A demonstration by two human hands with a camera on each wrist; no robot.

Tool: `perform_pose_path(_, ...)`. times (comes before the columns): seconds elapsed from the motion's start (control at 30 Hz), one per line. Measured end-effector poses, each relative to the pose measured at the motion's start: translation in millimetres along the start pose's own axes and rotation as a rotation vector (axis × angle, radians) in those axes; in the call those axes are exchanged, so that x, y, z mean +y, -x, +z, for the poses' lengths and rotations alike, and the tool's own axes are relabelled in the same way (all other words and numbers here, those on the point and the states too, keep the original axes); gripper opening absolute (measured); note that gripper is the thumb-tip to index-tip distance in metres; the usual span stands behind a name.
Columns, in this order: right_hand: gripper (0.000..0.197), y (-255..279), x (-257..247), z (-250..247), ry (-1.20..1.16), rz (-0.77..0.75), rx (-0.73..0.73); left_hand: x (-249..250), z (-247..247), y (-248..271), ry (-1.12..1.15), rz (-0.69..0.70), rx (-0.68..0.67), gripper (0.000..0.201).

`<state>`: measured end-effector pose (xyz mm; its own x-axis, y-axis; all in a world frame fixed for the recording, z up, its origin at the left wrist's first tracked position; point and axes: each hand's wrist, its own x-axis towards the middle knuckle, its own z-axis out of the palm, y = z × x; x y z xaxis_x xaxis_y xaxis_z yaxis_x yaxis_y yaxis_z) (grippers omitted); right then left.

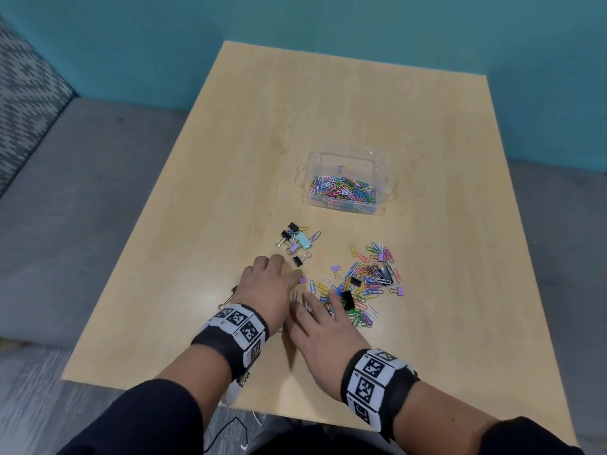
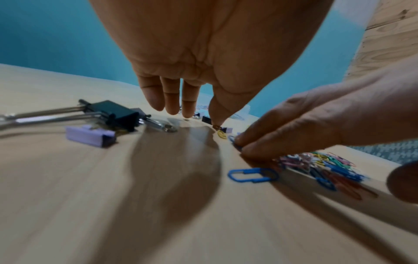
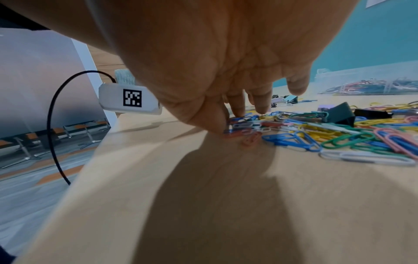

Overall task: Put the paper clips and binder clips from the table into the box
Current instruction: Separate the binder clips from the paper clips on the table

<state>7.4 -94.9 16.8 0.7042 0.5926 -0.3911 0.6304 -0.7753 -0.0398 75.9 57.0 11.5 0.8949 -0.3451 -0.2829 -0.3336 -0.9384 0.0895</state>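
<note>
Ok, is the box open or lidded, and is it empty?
Open, partly filled: the clear box shows no lid, and coloured paper clips cover its floor.

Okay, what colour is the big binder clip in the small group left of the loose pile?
Light teal binder clip, lying among black and lilac ones; clearest in the head view.

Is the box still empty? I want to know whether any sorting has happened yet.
No: in the head view the clear box already holds a layer of coloured paper clips on its floor.
</note>
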Motion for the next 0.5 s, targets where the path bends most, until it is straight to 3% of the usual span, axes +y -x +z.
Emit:
perform_pose_path(0.23,0.065,-5.2,9.3,-4.5,-0.026,0.041,0.034,-13.5,-3.5,5.9,-0.012,-0.104,0.062,0.048)
perform_pose_path(0.33,0.069,-12.6,12.9,-4.2,-0.061,0.077,0.005,-8.8,-5.2,2.5,-0.027,-0.050,0.052,0.060)
perform_pose_path(0.43,0.059,-12.9,15.2,1.1,-0.038,0.051,-0.020,-2.1,-8.3,-5.0,-0.079,-0.006,0.044,0.069)
perform_pose_path(0.5,0.049,-13.3,20.1,-3.0,-0.030,0.031,0.006,-1.5,-10.1,-9.0,-0.103,0.002,0.020,0.064)
